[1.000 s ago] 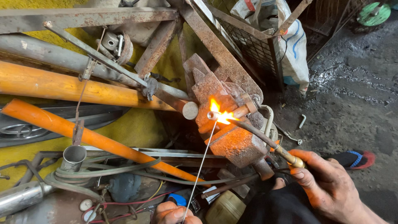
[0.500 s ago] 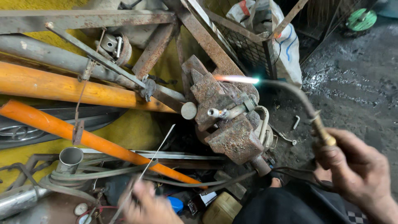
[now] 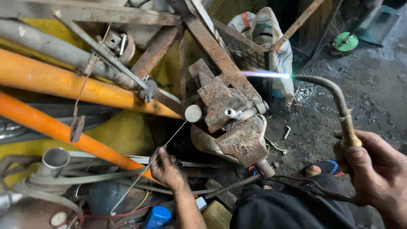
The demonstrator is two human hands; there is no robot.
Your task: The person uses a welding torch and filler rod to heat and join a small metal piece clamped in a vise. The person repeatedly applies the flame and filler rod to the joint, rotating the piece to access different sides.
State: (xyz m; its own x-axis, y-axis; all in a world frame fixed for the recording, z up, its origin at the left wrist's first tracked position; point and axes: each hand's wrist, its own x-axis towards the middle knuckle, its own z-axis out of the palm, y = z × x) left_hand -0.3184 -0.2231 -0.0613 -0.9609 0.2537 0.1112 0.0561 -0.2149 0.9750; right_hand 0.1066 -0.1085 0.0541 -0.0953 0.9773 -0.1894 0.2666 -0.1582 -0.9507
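Two hands are busy: the left hand (image 3: 167,167) pinches a thin rod (image 3: 148,167), now lowered away from the vise (image 3: 233,123); the right hand (image 3: 373,169) grips the torch (image 3: 339,101), its flame (image 3: 265,74) swung off the small pipe (image 3: 237,113) clamped there, so heating has paused.

The left hand (image 3: 167,169) is low and extended forward, back of the hand up, forearm running down out of view. Its fingers are curled, with thumb and forefinger pinched together at the fingertips (image 3: 161,151). The right hand (image 3: 373,167) sits off to the right, well apart from the left, closed in a fist-like grip, knuckles up, thumb side forward, wrist bent slightly inward.
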